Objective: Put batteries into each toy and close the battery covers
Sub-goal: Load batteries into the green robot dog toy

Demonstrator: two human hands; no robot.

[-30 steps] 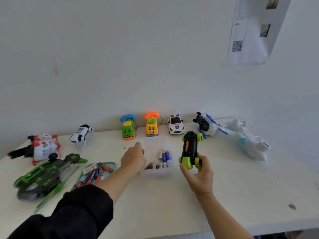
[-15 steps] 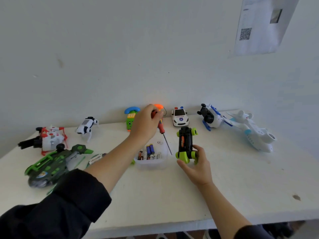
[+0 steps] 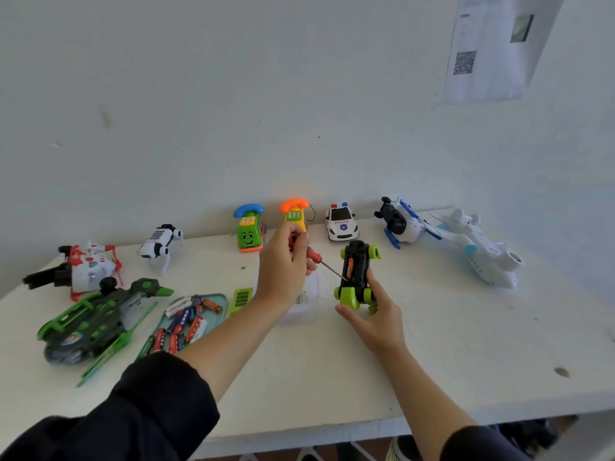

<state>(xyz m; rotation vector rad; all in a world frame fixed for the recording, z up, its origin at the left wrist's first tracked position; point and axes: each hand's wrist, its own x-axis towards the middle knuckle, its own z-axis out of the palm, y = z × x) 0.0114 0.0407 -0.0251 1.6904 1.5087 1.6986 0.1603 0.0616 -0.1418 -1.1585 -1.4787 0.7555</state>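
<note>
Head view: left hand (image 3: 283, 264) pinches the red-handled screwdriver (image 3: 316, 259), tip slanting right onto the upturned black, green-wheeled toy car (image 3: 356, 274), long axis near-to-far, clasped by the right hand (image 3: 376, 317) above the white bench (image 3: 466, 344).

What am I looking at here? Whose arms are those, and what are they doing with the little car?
The camera sits on a person's head and looks down, so the two arms are that person's own. No machine here, just bare hands. The right hand holds a black and green toy car tipped up, belly showing. The left hand grips a red screwdriver, its tip at the car's underside, likely at the battery cover. On the white table lie loose batteries in a tray, a green helicopter, a robot dog, two toy phones, a police car and a white plane.
</note>
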